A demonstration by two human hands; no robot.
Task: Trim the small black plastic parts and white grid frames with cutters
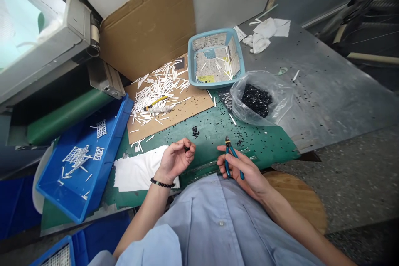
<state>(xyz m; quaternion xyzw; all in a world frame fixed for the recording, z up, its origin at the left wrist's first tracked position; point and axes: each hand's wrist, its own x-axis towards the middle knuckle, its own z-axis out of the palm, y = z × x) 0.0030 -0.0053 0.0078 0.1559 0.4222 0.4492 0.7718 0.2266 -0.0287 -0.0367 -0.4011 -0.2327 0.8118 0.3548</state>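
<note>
My left hand (178, 158) is closed, palm up, with a small black piece (186, 149) pinched at the fingertips; its exact kind is too small to make out. A white cloth (137, 170) lies beneath and left of that wrist. In my right hand (241, 168) are blue-handled cutting pliers (228, 149), jaws pointing away from me, the fingers wrapped round the handles. Just beyond my hands, a little heap of black pieces (195, 132) rests on the green mat (208, 120). More black bits are scattered near the pliers' tip.
A clear plastic bag (280, 104) full of black pieces stands behind my right hand. Behind it is a blue basket (191, 66) with white strips. White strips and yellow-handled pliers (158, 100) lie on cardboard (187, 106). A blue tray (90, 191) holds white lattice parts, left.
</note>
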